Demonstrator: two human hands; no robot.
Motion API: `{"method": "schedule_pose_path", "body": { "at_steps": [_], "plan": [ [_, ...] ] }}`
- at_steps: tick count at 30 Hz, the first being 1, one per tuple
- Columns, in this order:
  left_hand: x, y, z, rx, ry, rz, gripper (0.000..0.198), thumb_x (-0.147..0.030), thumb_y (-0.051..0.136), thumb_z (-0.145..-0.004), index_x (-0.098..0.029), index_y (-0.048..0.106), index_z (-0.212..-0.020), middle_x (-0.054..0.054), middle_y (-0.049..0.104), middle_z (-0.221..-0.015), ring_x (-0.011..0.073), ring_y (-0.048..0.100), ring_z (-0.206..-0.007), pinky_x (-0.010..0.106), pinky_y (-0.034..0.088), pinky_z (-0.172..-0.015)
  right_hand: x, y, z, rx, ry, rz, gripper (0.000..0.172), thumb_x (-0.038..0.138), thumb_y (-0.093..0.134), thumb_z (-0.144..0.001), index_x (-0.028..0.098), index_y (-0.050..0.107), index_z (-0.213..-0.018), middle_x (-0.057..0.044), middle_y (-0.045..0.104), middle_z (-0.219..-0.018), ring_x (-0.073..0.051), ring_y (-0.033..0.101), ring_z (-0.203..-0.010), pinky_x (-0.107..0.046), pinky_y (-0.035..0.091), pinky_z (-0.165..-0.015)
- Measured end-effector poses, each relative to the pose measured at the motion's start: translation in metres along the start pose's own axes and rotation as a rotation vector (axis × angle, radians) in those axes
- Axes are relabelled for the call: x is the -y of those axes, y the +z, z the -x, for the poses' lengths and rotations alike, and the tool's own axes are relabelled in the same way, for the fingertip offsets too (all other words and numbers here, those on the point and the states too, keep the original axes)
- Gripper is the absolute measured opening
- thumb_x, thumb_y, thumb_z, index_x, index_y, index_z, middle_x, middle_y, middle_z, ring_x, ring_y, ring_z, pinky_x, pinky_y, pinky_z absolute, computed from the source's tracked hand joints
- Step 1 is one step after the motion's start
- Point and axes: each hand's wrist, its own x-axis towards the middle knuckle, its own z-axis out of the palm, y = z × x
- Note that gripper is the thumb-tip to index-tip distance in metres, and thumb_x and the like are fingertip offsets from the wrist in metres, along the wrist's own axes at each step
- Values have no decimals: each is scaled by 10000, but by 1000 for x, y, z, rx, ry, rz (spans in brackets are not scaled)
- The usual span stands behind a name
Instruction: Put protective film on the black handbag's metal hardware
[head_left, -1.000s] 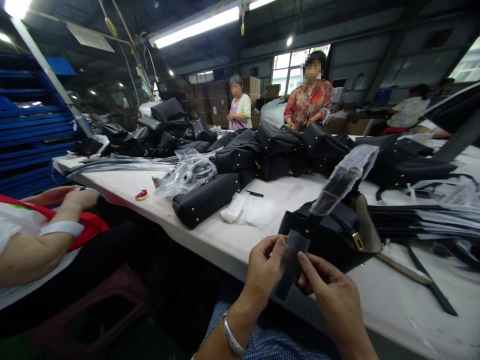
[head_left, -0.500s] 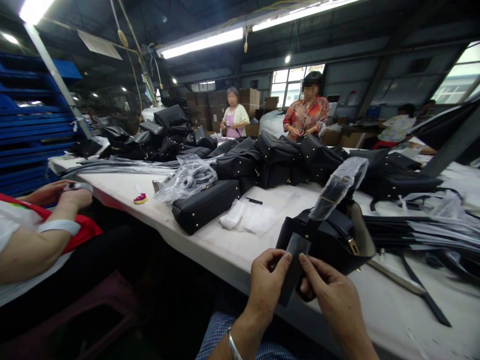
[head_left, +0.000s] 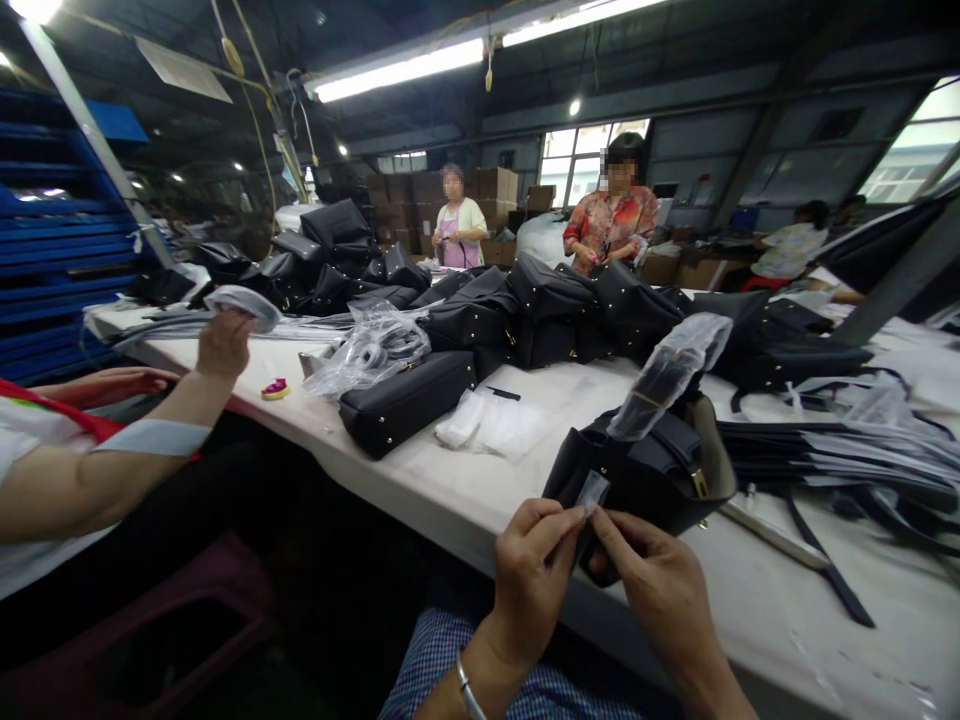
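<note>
Left hand [head_left: 534, 570] and right hand [head_left: 664, 580] pinch a small clear plastic strip [head_left: 594, 488], thumbs nearly meeting, before black bag [head_left: 652, 495] at near edge of bench [head_left: 450, 490]. Handle [head_left: 646, 400] already wrapped in crinkled film [head_left: 711, 332]; whether strip is fixed to bag, cannot tell. Bag smooth, leather-like, open-topped, pale-lined; clasp [head_left: 700, 484] gold-coloured, rectangular.

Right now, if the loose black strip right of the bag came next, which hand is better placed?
Likely the right hand: it is nearer the black strip than the left hand. Both appear to pinch translucent film, so the right may need to let go.
</note>
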Motion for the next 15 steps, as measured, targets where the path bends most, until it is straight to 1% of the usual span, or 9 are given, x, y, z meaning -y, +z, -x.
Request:
{"method": "schedule_pose_path", "body": {
  "at_steps": [3, 5, 7, 9, 10, 12, 13, 14, 15],
  "plan": [
    [1, -8, 3, 90, 155, -181, 287, -178, 512, -1002, -182, 739, -1177, 111, 714, -927, 188, 691, -833, 269, 584, -746, 1, -2, 2, 73, -31, -90, 503, 634, 627, -852, 156, 772, -792, -30, 655, -585, -171, 598, -545, -241, 485, -506],
    [1, -13, 3, 153, 237, -320, 309, -168, 489, -1009, -176, 727, -1205, 122, 732, -922, 202, 703, -824, 278, 584, -723, 3, -1, 3, 106, -49, -140, 530, 646, 591, -871, 160, 755, -740, -41, 663, -592, -181, 614, -557, -248, 504, -519],
    [0, -16, 4, 194, 304, -419, 317, -149, 491, -1003, -162, 719, -1221, 133, 747, -929, 221, 714, -823, 289, 581, -711, 7, 0, 4, 93, -56, -128, 522, 651, 609, -854, 167, 740, -708, -41, 670, -594, -185, 625, -559, -246, 509, -518],
    [-2, -17, 6, 207, 326, -449, 328, -135, 498, -994, -155, 705, -1248, 144, 753, -953, 235, 721, -833, 295, 576, -703, 11, 2, 4, 68, -56, -84, 505, 652, 639, -828, 175, 725, -688, -34, 669, -590, -182, 622, -552, -236, 500, -506],
    [-3, -18, 8, 215, 311, -431, 334, -131, 497, -993, -160, 702, -1255, 144, 754, -960, 236, 722, -838, 293, 574, -704, 12, 2, 4, 56, -54, -70, 505, 654, 644, -821, 177, 715, -670, -28, 660, -579, -178, 615, -544, -231, 490, -494],
    [-8, -21, 13, 252, 226, -312, 312, -149, 520, -987, -191, 723, -1221, 127, 755, -959, 222, 719, -849, 281, 569, -729, 14, 0, 3, 54, -58, -59, 518, 650, 634, -832, 181, 678, -617, -14, 616, -536, -157, 577, -515, -220, 455, -473],
    [-12, -23, 15, 266, 155, -226, 285, -171, 543, -983, -205, 737, -1189, 115, 754, -965, 214, 715, -864, 276, 567, -760, 15, -1, 3, 55, -61, -53, 527, 641, 628, -844, 182, 652, -586, -5, 585, -507, -143, 547, -495, -214, 430, -464],
    [-15, -27, 17, 251, 62, -144, 256, -200, 560, -981, -211, 747, -1156, 104, 753, -970, 207, 710, -879, 274, 561, -792, 15, -2, 2, 59, -63, -46, 537, 630, 620, -859, 183, 628, -562, 4, 554, -480, -128, 514, -475, -211, 406, -459],
    [-18, -30, 18, 201, -49, -79, 231, -236, 570, -981, -210, 753, -1120, 94, 751, -964, 201, 704, -882, 273, 554, -814, 14, -4, 2, 68, -63, -38, 546, 619, 608, -875, 183, 607, -546, 12, 524, -454, -117, 483, -457, -210, 385, -456]
  ]
}}
